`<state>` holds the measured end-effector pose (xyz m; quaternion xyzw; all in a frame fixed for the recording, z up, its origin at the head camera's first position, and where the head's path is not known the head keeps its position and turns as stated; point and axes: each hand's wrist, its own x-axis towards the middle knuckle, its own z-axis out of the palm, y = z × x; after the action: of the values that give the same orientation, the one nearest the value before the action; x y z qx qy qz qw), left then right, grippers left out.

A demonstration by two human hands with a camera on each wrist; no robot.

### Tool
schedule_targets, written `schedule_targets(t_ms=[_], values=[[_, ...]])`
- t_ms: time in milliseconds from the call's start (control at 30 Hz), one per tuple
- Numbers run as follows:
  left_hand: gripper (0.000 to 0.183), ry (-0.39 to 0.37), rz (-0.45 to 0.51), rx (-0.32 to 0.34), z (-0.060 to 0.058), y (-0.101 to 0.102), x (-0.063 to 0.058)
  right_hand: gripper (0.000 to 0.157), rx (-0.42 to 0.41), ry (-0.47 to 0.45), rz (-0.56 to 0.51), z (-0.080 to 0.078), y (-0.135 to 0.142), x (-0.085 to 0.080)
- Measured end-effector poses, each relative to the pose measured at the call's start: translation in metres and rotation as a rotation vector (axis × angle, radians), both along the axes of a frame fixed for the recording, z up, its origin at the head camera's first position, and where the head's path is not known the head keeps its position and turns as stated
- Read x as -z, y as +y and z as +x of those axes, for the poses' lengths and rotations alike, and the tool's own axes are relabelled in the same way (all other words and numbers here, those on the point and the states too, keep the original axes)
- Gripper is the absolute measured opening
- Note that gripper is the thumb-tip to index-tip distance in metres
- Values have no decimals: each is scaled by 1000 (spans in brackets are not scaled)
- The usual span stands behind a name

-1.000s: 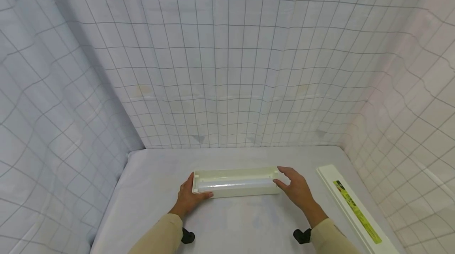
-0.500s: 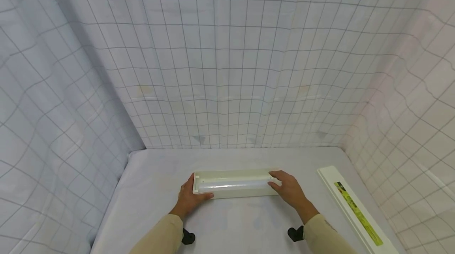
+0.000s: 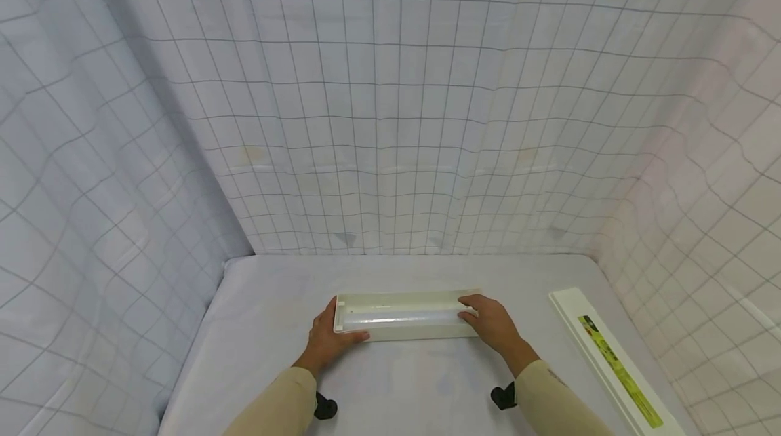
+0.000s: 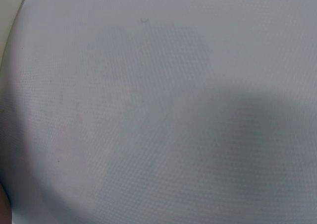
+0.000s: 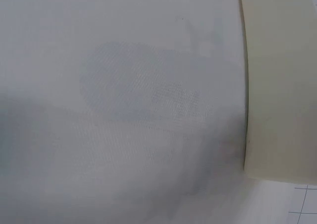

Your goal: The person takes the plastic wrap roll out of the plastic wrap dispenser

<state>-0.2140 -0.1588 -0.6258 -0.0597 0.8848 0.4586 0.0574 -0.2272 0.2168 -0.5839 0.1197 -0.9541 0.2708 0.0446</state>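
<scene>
A long cream plastic box (image 3: 421, 333), its top side uncovered, lies crosswise on the white-covered table. Inside it runs a shiny, pale roll (image 3: 390, 318) that looks like clear film. My left hand (image 3: 325, 341) grips the box's left end, thumb along the near wall and fingers round the end. Over the right end is my right hand (image 3: 495, 324), fingers and thumb bent and apart at the roll's end; I cannot tell whether they hold it. The right wrist view shows the box's outer wall (image 5: 282, 85); the left wrist view catches a sliver of the box (image 4: 7, 11).
A long white lid-like piece (image 3: 570, 304) with a yellow-green label (image 3: 619, 369) lies slanted at the table's right side. White grid-patterned curtains (image 3: 390, 117) enclose the table (image 3: 274, 280) at the back and both sides.
My right hand has moved left from the box's right rim to over its inside, then stays nearly still. The left hand keeps its grip and the box stays in place.
</scene>
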Motion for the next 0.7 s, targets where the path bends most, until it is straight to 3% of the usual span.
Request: schedule_targets(t_ms=[233, 700], values=[[120, 3, 4, 3, 0, 0, 1, 43, 14, -79, -1, -3, -2, -1], [120, -2, 5, 0, 0, 0, 2, 48, -97, -147, 73, -11, -6, -6]])
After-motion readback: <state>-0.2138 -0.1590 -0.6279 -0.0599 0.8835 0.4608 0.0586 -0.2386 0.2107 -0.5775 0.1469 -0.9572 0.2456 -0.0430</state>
